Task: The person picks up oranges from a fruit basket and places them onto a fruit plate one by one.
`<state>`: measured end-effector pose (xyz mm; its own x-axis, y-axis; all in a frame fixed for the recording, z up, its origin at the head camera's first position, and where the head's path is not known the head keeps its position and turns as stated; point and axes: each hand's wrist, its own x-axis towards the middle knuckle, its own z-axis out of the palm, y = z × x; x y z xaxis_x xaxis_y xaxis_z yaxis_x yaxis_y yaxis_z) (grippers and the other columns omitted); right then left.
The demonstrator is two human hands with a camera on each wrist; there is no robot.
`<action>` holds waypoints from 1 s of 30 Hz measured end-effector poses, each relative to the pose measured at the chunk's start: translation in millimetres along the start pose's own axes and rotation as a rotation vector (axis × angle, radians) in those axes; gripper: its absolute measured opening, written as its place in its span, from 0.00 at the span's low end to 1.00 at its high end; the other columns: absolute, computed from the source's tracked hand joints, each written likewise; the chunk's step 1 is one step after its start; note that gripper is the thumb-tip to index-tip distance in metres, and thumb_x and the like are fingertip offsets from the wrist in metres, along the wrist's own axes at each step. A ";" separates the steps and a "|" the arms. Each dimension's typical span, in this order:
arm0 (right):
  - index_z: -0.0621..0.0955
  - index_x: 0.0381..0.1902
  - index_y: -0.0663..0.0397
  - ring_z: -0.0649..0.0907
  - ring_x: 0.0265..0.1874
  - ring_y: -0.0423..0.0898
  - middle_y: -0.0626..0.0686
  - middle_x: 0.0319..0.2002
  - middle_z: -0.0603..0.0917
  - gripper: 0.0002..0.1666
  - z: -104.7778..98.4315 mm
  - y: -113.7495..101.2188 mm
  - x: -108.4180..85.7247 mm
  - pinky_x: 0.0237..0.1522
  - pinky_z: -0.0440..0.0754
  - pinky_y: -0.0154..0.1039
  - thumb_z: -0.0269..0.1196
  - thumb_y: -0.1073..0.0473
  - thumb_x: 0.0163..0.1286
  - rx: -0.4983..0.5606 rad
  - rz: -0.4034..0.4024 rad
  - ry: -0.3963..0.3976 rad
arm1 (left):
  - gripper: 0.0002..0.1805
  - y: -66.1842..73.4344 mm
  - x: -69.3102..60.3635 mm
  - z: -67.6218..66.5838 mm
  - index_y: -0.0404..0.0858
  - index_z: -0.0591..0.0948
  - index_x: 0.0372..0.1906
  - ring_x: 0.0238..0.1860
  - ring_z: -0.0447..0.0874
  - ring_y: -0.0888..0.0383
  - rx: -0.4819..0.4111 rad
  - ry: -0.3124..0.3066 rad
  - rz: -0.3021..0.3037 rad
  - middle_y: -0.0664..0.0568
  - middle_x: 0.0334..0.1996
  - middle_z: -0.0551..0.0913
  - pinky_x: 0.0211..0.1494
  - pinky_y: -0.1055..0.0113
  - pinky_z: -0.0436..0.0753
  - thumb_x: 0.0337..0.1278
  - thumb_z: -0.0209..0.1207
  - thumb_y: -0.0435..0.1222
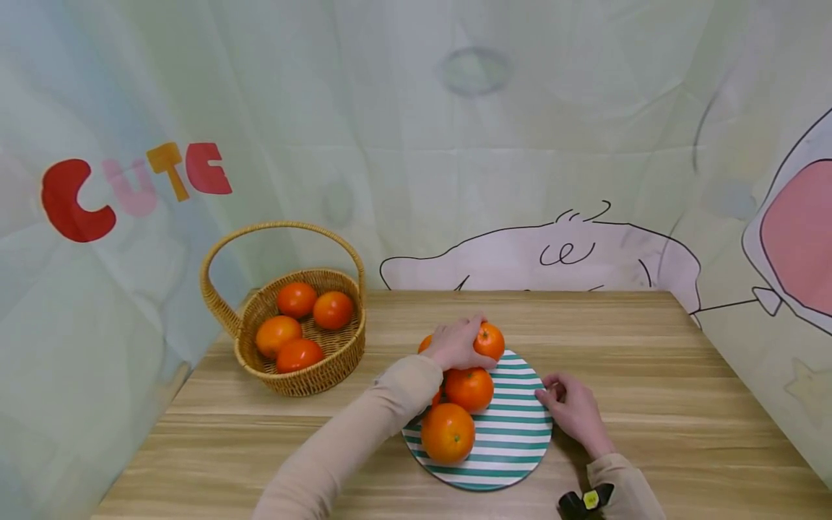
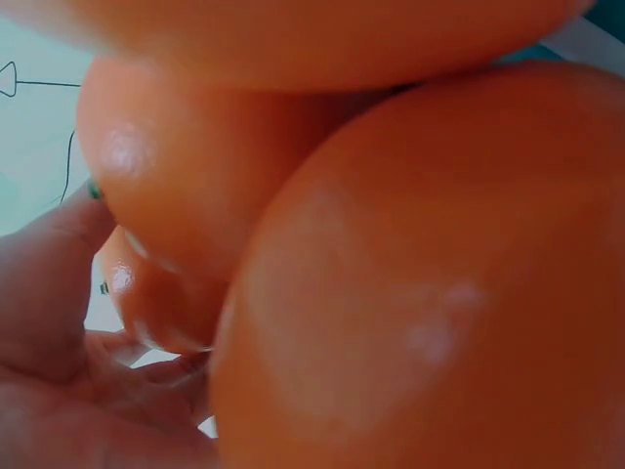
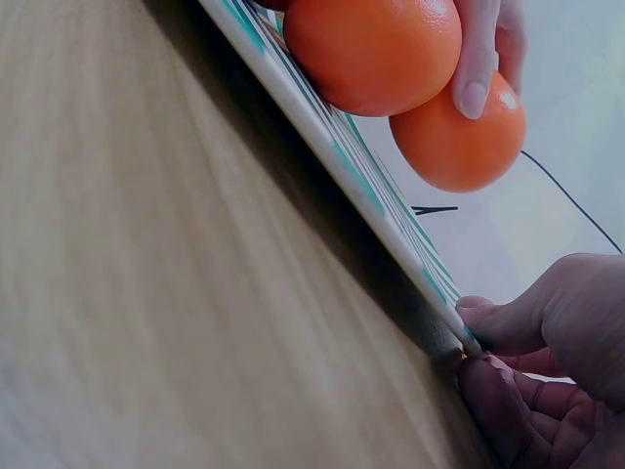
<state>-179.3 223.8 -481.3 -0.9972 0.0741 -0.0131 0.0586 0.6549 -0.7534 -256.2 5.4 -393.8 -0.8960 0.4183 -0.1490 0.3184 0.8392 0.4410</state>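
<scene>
A round plate (image 1: pixel 520 433) with green and white stripes sits on the table, bearing several oranges (image 1: pixel 448 433) on its left half. At the plate's far side my left hand (image 1: pixel 457 345) grips an orange (image 1: pixel 489 341), thumb on the near side and fingers on the far side. The left wrist view is mostly filled by oranges (image 2: pixel 420 293) close to the camera. My right hand (image 1: pixel 572 412) pinches the plate's right rim; in the right wrist view its thumb (image 3: pixel 513 318) lies on top and curled fingers sit below the edge. Part of the fruit is hidden behind my left hand.
To the left stands a wicker basket (image 1: pixel 334 365) with a tall arched handle, holding several orange-red round fruits (image 1: pixel 300 356). The wooden table (image 1: pixel 624 339) ends at a printed curtain (image 1: pixel 416 144) behind and at both sides.
</scene>
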 end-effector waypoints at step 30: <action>0.80 0.47 0.66 0.73 0.27 0.44 0.52 0.28 0.76 0.14 0.5 0.2 0.0 0.27 0.68 0.32 0.64 0.61 0.69 -0.001 -0.001 0.008 | 0.45 -5.7 -3.3 6.0 0.42 0.62 0.77 0.72 0.69 0.47 0.049 -0.016 -0.040 0.48 0.69 0.76 0.82 0.42 0.44 0.59 0.61 0.57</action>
<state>-179.3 223.5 -481.7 -0.9968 0.0791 -0.0074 0.0577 0.6556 -0.7529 -253.3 1.3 -401.1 -0.9033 0.3893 -0.1804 0.2974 0.8712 0.3907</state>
